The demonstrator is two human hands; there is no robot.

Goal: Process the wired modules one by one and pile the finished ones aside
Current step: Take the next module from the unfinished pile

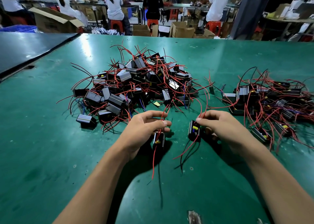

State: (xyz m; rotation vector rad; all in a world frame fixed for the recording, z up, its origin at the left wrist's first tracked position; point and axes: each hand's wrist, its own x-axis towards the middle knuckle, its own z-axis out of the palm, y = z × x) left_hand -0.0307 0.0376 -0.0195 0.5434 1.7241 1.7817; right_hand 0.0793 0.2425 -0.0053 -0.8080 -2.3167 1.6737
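Observation:
A big heap of black wired modules (136, 82) with red and black leads lies on the green table (42, 147), straight ahead. A second, flatter pile of modules (271, 103) spreads at the right. My left hand (146, 126) pinches the red wires of one module (158, 139), which hangs just under my fingers with its leads trailing toward me. My right hand (219, 126) pinches the red wires of another module (194, 130), which stands on end on the table beside my thumb. Both modules show a yellow part inside.
A dark panel (25, 50) covers the table's far left corner. Past the far edge stand cardboard boxes (181, 30) and red stools, with several people seated at benches, backs turned. A worn patch (193, 217) marks the near table edge.

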